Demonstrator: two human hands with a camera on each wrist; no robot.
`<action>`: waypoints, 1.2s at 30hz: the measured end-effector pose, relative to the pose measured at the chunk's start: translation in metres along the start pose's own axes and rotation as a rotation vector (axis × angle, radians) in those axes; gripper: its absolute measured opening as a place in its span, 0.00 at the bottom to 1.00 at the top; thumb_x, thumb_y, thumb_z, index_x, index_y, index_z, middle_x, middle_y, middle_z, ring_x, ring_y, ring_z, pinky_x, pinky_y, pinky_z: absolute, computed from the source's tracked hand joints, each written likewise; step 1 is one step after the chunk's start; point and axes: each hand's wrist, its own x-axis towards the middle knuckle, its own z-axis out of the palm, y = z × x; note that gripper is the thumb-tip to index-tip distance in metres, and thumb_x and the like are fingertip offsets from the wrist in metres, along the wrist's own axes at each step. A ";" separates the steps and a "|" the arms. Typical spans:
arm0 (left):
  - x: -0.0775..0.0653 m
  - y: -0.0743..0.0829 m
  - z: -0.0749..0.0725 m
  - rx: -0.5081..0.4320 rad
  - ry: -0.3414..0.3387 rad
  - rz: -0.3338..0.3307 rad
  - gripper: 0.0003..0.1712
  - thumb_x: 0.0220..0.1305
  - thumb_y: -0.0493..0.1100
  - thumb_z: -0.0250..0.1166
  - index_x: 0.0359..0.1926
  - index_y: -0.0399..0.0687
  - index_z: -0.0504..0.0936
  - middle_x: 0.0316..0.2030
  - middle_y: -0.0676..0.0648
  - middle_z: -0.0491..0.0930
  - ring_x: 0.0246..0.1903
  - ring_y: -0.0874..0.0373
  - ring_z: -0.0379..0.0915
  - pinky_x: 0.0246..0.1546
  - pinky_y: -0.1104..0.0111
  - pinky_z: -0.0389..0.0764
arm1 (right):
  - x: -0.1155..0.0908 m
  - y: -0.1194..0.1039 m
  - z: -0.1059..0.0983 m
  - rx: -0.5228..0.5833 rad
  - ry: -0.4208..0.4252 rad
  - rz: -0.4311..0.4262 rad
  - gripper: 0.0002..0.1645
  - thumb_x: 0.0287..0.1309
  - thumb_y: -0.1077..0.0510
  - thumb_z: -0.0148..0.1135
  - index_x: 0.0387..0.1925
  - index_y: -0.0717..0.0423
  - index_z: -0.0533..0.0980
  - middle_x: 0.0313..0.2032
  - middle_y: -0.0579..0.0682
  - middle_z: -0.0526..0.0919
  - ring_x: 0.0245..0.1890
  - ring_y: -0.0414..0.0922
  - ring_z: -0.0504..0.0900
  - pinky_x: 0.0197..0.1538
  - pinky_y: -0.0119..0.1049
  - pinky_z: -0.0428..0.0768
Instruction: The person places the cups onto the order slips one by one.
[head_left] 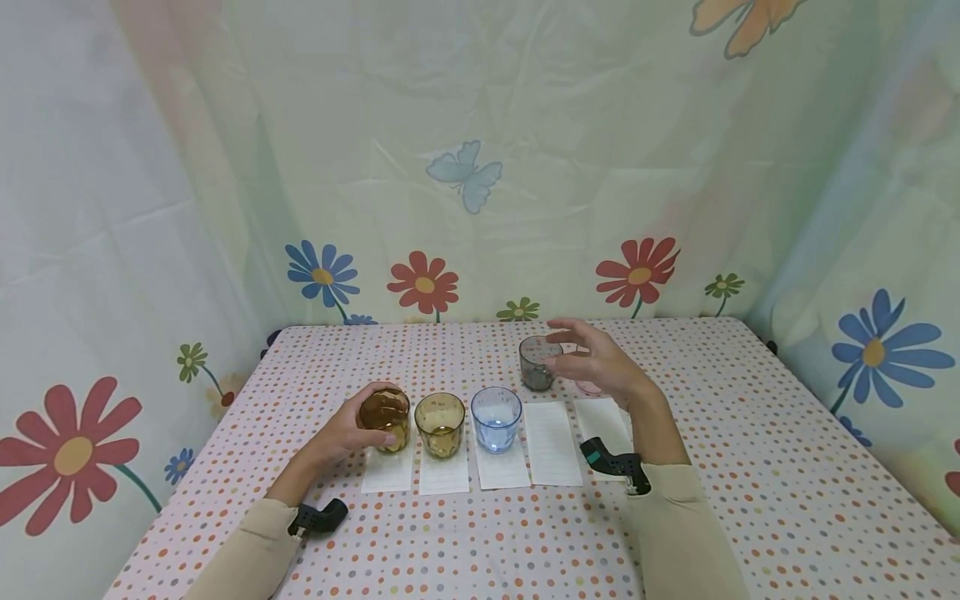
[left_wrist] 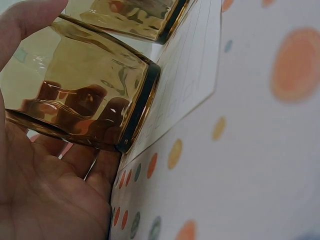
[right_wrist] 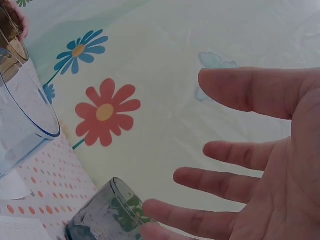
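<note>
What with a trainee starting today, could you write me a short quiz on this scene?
1. What does the person's left hand hold?
2. True or false: the right hand is gripping a tumbler.
3. How many white lined paper sheets show in the head view?

Key:
1. The dark amber glass tumbler.
2. False; its fingers are spread near the smoky grey glass tumbler.
3. Five.

Looks like a makeshift recording booth: wrinkled printed sheets [head_left: 555, 100], flowers [head_left: 424, 284] and butterflies [head_left: 467, 175] on them, hang at the back and both sides; one table [head_left: 480, 542] boxed in, dotted cloth [head_left: 405, 554] over it; black wrist cameras [head_left: 324, 517] fit that too; room beyond the sheets hidden, can't tell home or lab
</note>
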 end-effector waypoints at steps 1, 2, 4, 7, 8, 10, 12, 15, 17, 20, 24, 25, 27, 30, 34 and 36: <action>0.000 0.000 0.000 0.001 -0.001 0.001 0.43 0.59 0.36 0.72 0.71 0.33 0.61 0.61 0.33 0.74 0.60 0.50 0.75 0.59 0.66 0.78 | 0.000 0.000 0.000 -0.009 0.006 0.006 0.44 0.62 0.56 0.66 0.74 0.60 0.58 0.69 0.70 0.64 0.68 0.69 0.66 0.61 0.59 0.77; 0.000 0.000 0.000 0.001 -0.001 0.002 0.43 0.60 0.36 0.72 0.71 0.32 0.60 0.61 0.33 0.74 0.60 0.49 0.75 0.59 0.66 0.78 | 0.000 -0.001 0.000 -0.016 0.015 0.014 0.44 0.63 0.56 0.66 0.74 0.60 0.58 0.69 0.69 0.64 0.68 0.69 0.67 0.61 0.59 0.77; 0.000 -0.001 -0.001 0.001 0.001 -0.001 0.44 0.59 0.36 0.72 0.72 0.31 0.59 0.61 0.34 0.74 0.60 0.48 0.75 0.59 0.66 0.78 | 0.000 -0.001 0.001 -0.027 0.030 0.028 0.44 0.63 0.56 0.66 0.75 0.61 0.57 0.70 0.69 0.64 0.68 0.69 0.66 0.62 0.60 0.76; 0.000 -0.001 -0.001 0.002 0.002 -0.004 0.45 0.59 0.36 0.72 0.72 0.29 0.58 0.61 0.34 0.74 0.60 0.48 0.75 0.59 0.66 0.78 | 0.001 -0.001 0.002 -0.044 0.060 0.063 0.45 0.63 0.57 0.66 0.76 0.60 0.56 0.71 0.68 0.63 0.69 0.68 0.66 0.63 0.61 0.74; 0.000 -0.001 -0.001 0.002 0.003 -0.004 0.45 0.59 0.36 0.71 0.72 0.29 0.58 0.61 0.34 0.74 0.60 0.47 0.74 0.59 0.66 0.78 | 0.001 -0.002 0.003 -0.049 0.072 0.077 0.46 0.63 0.57 0.67 0.76 0.60 0.56 0.71 0.68 0.63 0.69 0.68 0.66 0.63 0.61 0.74; 0.000 -0.001 -0.001 0.003 0.003 -0.005 0.45 0.59 0.36 0.71 0.72 0.30 0.58 0.61 0.33 0.74 0.60 0.47 0.74 0.59 0.66 0.77 | 0.002 -0.002 0.004 -0.059 0.095 0.106 0.46 0.63 0.56 0.67 0.76 0.59 0.55 0.72 0.67 0.62 0.70 0.67 0.65 0.64 0.61 0.73; 0.000 -0.001 -0.001 0.004 0.004 -0.006 0.44 0.59 0.36 0.72 0.72 0.31 0.59 0.61 0.33 0.74 0.60 0.47 0.74 0.59 0.66 0.78 | 0.003 -0.003 0.006 -0.066 0.117 0.130 0.46 0.64 0.56 0.66 0.77 0.58 0.55 0.73 0.65 0.62 0.71 0.66 0.63 0.65 0.61 0.72; -0.001 0.000 -0.001 0.005 0.006 -0.011 0.44 0.59 0.36 0.72 0.72 0.33 0.60 0.61 0.33 0.73 0.60 0.46 0.74 0.58 0.66 0.78 | 0.005 -0.003 0.008 -0.072 0.143 0.154 0.46 0.64 0.56 0.66 0.77 0.58 0.54 0.73 0.64 0.62 0.73 0.64 0.61 0.66 0.60 0.71; -0.001 0.000 -0.001 0.009 0.010 -0.019 0.44 0.59 0.36 0.72 0.72 0.33 0.60 0.61 0.33 0.73 0.60 0.46 0.74 0.58 0.66 0.78 | 0.005 -0.003 0.009 -0.080 0.154 0.166 0.45 0.65 0.56 0.65 0.77 0.58 0.54 0.74 0.63 0.61 0.73 0.63 0.60 0.67 0.60 0.70; -0.001 0.000 0.000 0.010 0.014 -0.026 0.45 0.59 0.37 0.72 0.72 0.33 0.59 0.61 0.34 0.74 0.60 0.47 0.74 0.58 0.66 0.78 | 0.006 -0.003 0.010 -0.107 0.168 0.186 0.45 0.66 0.54 0.65 0.77 0.57 0.55 0.74 0.63 0.61 0.74 0.64 0.60 0.68 0.61 0.69; -0.001 0.000 0.000 -0.001 0.007 -0.016 0.45 0.59 0.36 0.72 0.72 0.30 0.58 0.61 0.34 0.74 0.60 0.48 0.74 0.58 0.66 0.78 | 0.008 -0.002 0.013 -0.136 0.184 0.211 0.45 0.65 0.52 0.65 0.77 0.56 0.55 0.75 0.63 0.60 0.74 0.65 0.59 0.69 0.63 0.65; -0.001 0.000 0.000 -0.003 0.005 -0.013 0.45 0.59 0.36 0.72 0.72 0.30 0.58 0.61 0.34 0.74 0.60 0.48 0.75 0.58 0.66 0.78 | 0.009 -0.002 0.014 -0.136 0.187 0.215 0.45 0.66 0.51 0.65 0.77 0.56 0.55 0.75 0.63 0.60 0.74 0.65 0.59 0.70 0.63 0.64; -0.001 0.000 0.000 -0.008 0.002 -0.008 0.45 0.59 0.36 0.72 0.72 0.31 0.58 0.61 0.34 0.74 0.60 0.49 0.75 0.58 0.66 0.78 | 0.010 0.000 0.015 -0.133 0.189 0.219 0.46 0.66 0.52 0.64 0.77 0.57 0.54 0.75 0.64 0.58 0.74 0.66 0.59 0.70 0.64 0.64; -0.001 0.001 0.000 -0.008 0.004 -0.012 0.45 0.59 0.36 0.72 0.72 0.31 0.59 0.61 0.34 0.74 0.59 0.49 0.75 0.58 0.66 0.78 | 0.013 0.002 0.017 -0.126 0.199 0.229 0.46 0.66 0.53 0.64 0.78 0.57 0.53 0.76 0.65 0.56 0.74 0.67 0.58 0.70 0.63 0.64; -0.001 0.001 0.000 -0.001 0.012 -0.025 0.45 0.59 0.37 0.72 0.72 0.33 0.59 0.61 0.34 0.73 0.59 0.49 0.75 0.58 0.66 0.78 | 0.017 0.006 0.021 -0.146 0.216 0.239 0.46 0.66 0.54 0.64 0.78 0.56 0.53 0.77 0.64 0.55 0.74 0.67 0.57 0.70 0.63 0.64; -0.001 0.001 0.000 0.001 0.014 -0.028 0.45 0.58 0.37 0.72 0.72 0.34 0.60 0.62 0.34 0.73 0.59 0.49 0.74 0.58 0.66 0.78 | 0.018 0.008 0.023 -0.167 0.220 0.238 0.45 0.66 0.53 0.63 0.78 0.56 0.53 0.77 0.64 0.55 0.75 0.66 0.57 0.70 0.63 0.64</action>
